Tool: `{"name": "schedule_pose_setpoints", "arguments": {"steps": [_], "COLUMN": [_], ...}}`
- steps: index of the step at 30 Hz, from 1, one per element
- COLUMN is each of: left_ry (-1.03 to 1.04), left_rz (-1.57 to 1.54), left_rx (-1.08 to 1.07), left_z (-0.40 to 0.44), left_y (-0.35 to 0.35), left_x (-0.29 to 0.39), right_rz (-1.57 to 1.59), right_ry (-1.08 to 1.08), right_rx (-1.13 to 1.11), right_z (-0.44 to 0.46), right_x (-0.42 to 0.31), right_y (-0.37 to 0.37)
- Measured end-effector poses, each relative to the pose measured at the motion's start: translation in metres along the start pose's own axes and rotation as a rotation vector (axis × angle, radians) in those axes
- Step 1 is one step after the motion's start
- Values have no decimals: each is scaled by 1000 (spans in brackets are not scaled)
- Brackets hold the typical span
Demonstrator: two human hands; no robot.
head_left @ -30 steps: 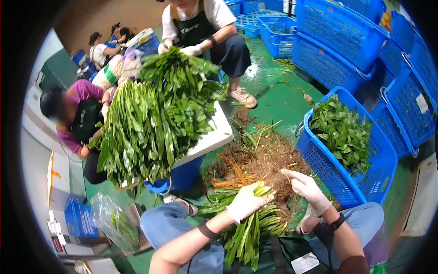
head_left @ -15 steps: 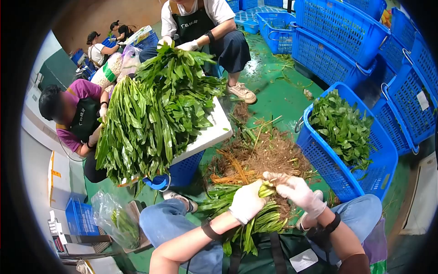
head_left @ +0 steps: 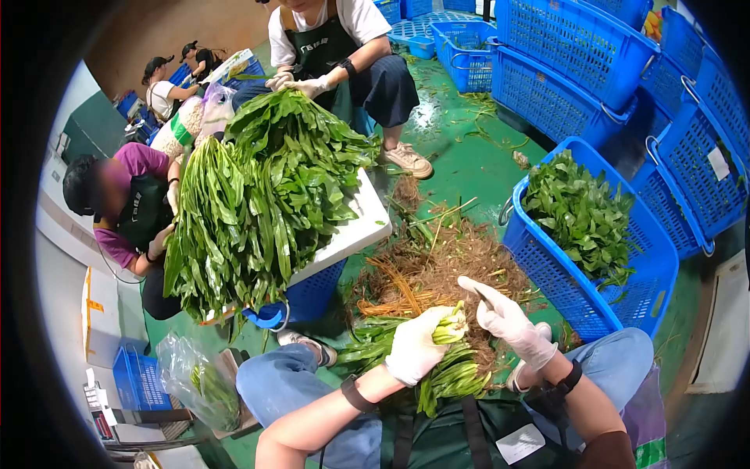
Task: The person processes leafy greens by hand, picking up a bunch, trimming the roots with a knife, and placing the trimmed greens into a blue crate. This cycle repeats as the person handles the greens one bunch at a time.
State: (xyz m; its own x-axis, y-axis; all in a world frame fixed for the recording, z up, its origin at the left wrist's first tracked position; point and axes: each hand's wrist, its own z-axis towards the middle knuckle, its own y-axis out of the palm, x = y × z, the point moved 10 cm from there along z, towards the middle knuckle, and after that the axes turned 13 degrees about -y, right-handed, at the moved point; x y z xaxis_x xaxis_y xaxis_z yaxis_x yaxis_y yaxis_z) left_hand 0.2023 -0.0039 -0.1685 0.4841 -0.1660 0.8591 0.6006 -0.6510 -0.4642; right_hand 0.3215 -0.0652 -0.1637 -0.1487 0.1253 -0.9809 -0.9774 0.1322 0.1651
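Observation:
My left hand (head_left: 419, 344), in a white glove, is closed around a bunch of long-leaved greens (head_left: 450, 325), its pale stem ends pointing up and right. Just right of those ends is my right hand (head_left: 513, 324), also gloved, apart from the bunch. A thin dark sliver shows along its pointing index finger; what it is I cannot make out. More long-leaved greens (head_left: 461, 374) lie below, between my knees. Beyond my hands spreads a heap of brown roots (head_left: 445, 262) on the green floor.
A white foam box lid (head_left: 355, 227) piled with greens (head_left: 266, 203) rests on a blue crate at left. Two people sit around it. A blue crate (head_left: 574, 293) holding leaves stands right, with stacked blue crates (head_left: 562, 62) behind. A plastic bag (head_left: 199, 383) lies lower left.
My right hand has drawn away from the bunch's stem ends, and the brown roots it held there are gone from it. Pale stem ends now show in my left hand.

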Motion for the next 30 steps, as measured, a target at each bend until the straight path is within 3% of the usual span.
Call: {"name": "schedule_pose_setpoints", "arguments": {"steps": [1,3,4,5,7,9,11,13,14,15,17,19,20,21,24,26,27,29,30], "left_ry": [1,107,80,79,-30,-76,-114,-124,-115,-121,-97,-118,-100,-82,-124,-196,-385,-395,-390], "left_rz": [0,-63,-141,-140,-138,-136,-141,-162,-155,-155,-196,-163,-175,-187,-184,-381,-583,-751,-747], "left_rx": [-2,-53,-91,-93,-123,-114,-104,-64,-66,-61,-61,-83,-115,-147,-143,-174,-291,-387,-389], "left_z": [0,-3,-4,-4,-1,2,4,5,5,6,8,8,7,6,10,19,17,18,18], "left_y": [1,4,1,4,10,7,2,-6,-7,-7,-3,3,7,12,12,8,11,13,13], "left_x": [-3,7,19,15,-6,-14,-16,-13,-11,-14,-18,-21,-19,-18,-16,-27,-31,-24,-20], "right_rz": [-1,-401,-546,-545,-974,-1011,-983,-959,-747,-518,-536,-420,-208,-421,-417,476,409,361,78], "right_ry": [0,34,-171,-171,-194,-106,-273,164,68,-177,-148,-68,-83,-27,-31,70,-30,-57,-9], "right_rx": [2,-151,-27,-25,-16,309,474,362,358,318,104,112,150,89,64,228,278,316,404], "right_z": [2,5,7,3,7,3,1,6,6,18,12,11,10,9,12,11,17,21,20], "right_x": [1,7,3,5,-20,-4,-22,-32,-27,-32,-30,-35,-14,-17,-18,-13,-33,-34,-33], "right_y": [-3,-2,-9,-14,-20,-83,-113,-98,-84,-58,-26,-3,1,5,9,6,-5,-36,-50]}}
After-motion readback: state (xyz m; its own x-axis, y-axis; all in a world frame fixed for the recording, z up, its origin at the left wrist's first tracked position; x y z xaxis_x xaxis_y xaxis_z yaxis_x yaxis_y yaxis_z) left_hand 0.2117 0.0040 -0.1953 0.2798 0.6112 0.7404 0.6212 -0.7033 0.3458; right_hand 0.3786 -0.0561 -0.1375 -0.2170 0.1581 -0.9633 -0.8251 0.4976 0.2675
